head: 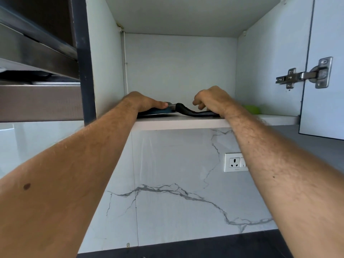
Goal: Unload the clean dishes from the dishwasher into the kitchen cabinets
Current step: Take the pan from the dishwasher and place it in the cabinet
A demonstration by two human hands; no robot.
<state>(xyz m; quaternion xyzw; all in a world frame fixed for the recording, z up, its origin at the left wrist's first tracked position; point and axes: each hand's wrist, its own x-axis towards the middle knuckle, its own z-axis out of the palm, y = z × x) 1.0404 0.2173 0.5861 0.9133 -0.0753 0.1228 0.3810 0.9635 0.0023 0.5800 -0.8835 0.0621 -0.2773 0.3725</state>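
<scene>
You are reaching both arms into the open white wall cabinet [178,71] and setting dark utensils on its white bottom shelf [182,123]. Your left hand [147,103] is lying over a dark blue flat utensil [158,111], thumb pressing along its top. Your right hand [212,101] is resting, fingers loosely curled, on a black moulded handle [188,110]; a full grip cannot be told. A pale green object [253,108] is sitting further right on the shelf. The dishwasher is lying out of view, so the remaining load cannot be judged.
</scene>
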